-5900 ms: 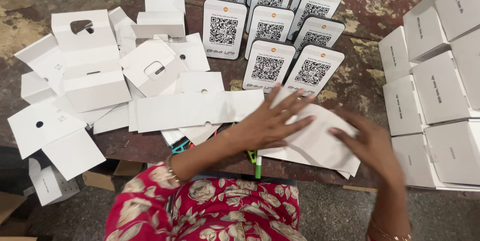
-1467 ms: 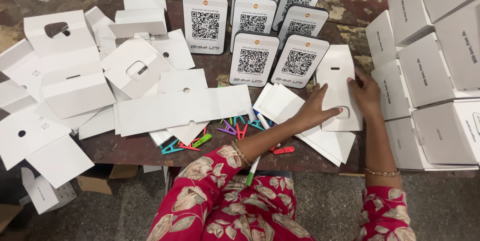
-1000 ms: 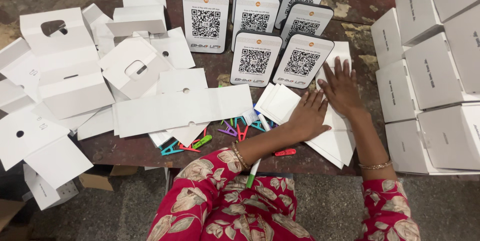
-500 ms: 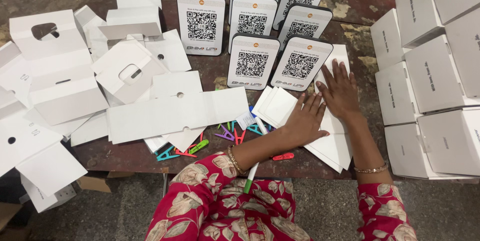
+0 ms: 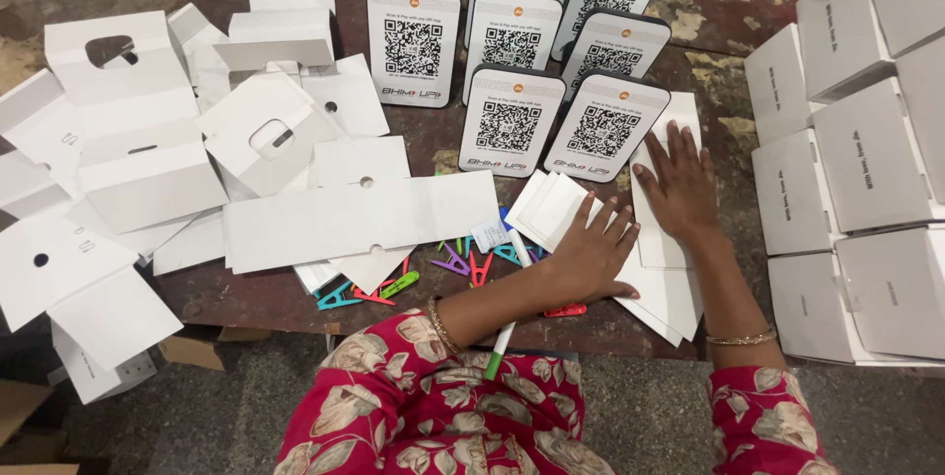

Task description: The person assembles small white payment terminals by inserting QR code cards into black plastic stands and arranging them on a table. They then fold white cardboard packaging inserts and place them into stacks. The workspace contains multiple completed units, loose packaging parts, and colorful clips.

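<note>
Both hands lie flat with fingers spread, gripping nothing. Left hand presses palm-down on a stack of flat white card sheets, smooth, matte and rectangular, its fingertips reaching the upper edge of the stack. Right hand, just beside it and slightly farther from the body, rests open on a tall white folded card panel that overlaps more white sheets fanned out beneath both wrists. Each wrist carries a thin gold-coloured bangle; the sleeves are red floral fabric.

Immediately beyond the fingertips stand black-edged, round-cornered plastic display stands with printed square code patterns, ranked in overlapping rows, glossy and upright. Just left of the left hand lies a scatter of small coloured plastic clips in purple, red, green and teal, and a white marker pen with a green cap passes under the left forearm. Farther left of the hand, a long flat white die-cut carton blank with a semicircular notch lies on a heap of partly folded white cardboard inserts, some with punched round and slot-shaped holes. To the right of the right hand, close beside the forearm, closed white cardboard boxes sit in tidy rows. All rest on a worn dark reddish-brown table surface with flaked, rough patches.
</note>
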